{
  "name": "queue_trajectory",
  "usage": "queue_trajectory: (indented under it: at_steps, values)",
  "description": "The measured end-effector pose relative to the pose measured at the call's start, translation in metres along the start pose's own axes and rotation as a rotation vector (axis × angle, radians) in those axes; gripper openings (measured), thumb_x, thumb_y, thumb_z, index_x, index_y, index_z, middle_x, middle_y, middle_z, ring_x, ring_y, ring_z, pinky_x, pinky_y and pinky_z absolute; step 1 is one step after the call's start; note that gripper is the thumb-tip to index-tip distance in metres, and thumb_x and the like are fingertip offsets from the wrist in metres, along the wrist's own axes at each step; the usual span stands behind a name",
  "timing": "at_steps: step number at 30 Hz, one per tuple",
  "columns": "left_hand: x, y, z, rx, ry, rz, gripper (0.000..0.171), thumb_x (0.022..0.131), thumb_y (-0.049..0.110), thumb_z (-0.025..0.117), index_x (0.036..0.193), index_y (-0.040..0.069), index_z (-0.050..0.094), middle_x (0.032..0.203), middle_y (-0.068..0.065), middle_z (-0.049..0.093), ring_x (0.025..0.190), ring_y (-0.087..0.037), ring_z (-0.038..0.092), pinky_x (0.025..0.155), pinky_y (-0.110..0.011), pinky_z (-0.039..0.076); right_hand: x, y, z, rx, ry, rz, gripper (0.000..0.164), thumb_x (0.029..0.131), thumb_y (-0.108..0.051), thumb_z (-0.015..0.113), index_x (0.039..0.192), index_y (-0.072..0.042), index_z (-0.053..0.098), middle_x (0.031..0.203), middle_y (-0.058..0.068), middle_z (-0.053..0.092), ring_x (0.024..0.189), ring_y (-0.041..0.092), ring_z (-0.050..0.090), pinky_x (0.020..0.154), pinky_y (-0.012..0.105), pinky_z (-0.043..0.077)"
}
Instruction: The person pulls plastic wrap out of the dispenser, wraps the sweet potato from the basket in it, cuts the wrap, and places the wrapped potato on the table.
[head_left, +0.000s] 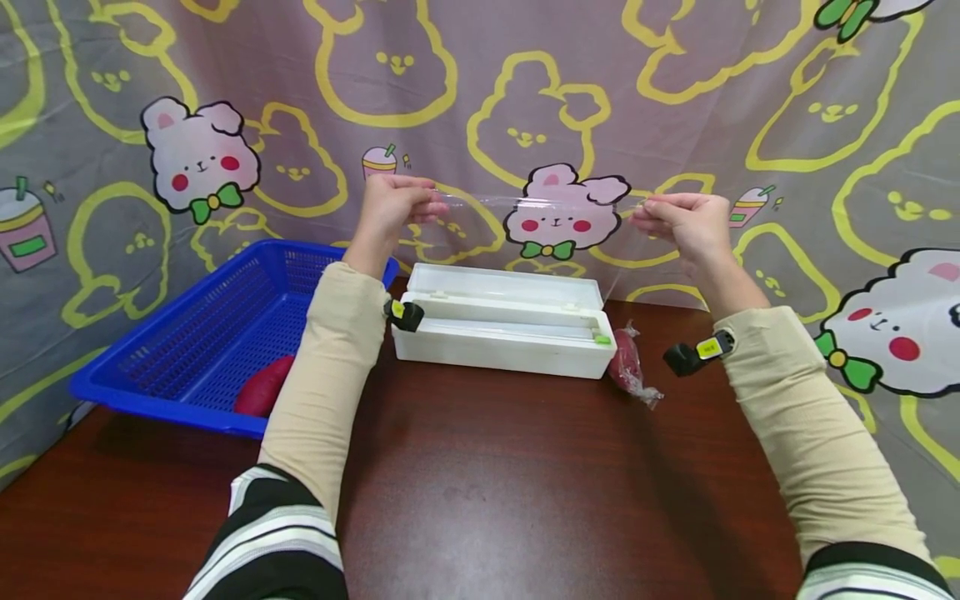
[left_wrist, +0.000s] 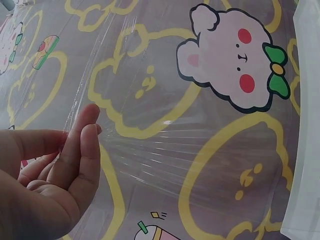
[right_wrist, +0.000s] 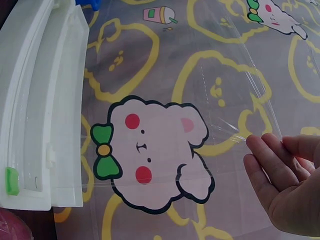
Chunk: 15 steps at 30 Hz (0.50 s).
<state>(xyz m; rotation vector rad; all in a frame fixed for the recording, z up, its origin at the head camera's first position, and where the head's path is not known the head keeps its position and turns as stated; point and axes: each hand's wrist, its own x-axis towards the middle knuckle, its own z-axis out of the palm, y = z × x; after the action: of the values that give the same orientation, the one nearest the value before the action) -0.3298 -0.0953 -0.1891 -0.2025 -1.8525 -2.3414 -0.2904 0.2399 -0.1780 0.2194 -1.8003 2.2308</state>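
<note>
A sheet of clear cling film (head_left: 536, 202) is stretched in the air between the two hands, above and behind the white cling film box (head_left: 502, 354). My left hand (head_left: 397, 208) pinches its upper left corner between thumb and fingers. At the other corner, my right hand (head_left: 686, 221) pinches the film in the same way. Fine creases fan out from the left fingers across the film (left_wrist: 150, 155) in the left wrist view. The box's lid (head_left: 506, 285) is raised at the back, and a green slider (head_left: 602, 339) sits at its right end.
A blue plastic basket (head_left: 165, 417) stands on the left with a red, rounded item (head_left: 262, 387) in it. Right beside the box lies a red item wrapped in film (head_left: 626, 362). Behind the brown table (head_left: 525, 467) hangs a patterned curtain (head_left: 450, 75).
</note>
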Motion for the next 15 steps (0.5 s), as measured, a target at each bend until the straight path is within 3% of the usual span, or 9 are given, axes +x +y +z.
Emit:
queue_trajectory:
  at_steps: [7, 15]
  values:
    - [-0.0026, 0.0046, 0.0025, -0.012, 0.031, -0.002, 0.024, 0.086, -0.006, 0.050, 0.107, -0.016, 0.054, 0.062, -0.010, 0.063, 0.053, -0.016, 0.063, 0.054, -0.025, 0.051, -0.0017, -0.0053, 0.0005, -0.021, 0.008, 0.002, 0.005, 0.077, 0.003, 0.065, 0.072, 0.002, 0.067, 0.067, 0.012, 0.066, 0.063, 0.021, 0.066, 0.061, 0.029, 0.051]
    - [-0.0037, 0.0085, 0.0047, -0.023, 0.046, -0.002, 0.024, 0.086, -0.006, 0.051, 0.108, -0.015, 0.055, 0.076, -0.019, 0.065, 0.054, -0.016, 0.063, 0.055, -0.025, 0.051, -0.0021, -0.0088, 0.0017, 0.002, 0.000, -0.017, 0.006, 0.077, 0.005, 0.064, 0.071, 0.003, 0.066, 0.066, 0.013, 0.065, 0.061, 0.022, 0.065, 0.058, 0.029, 0.051]
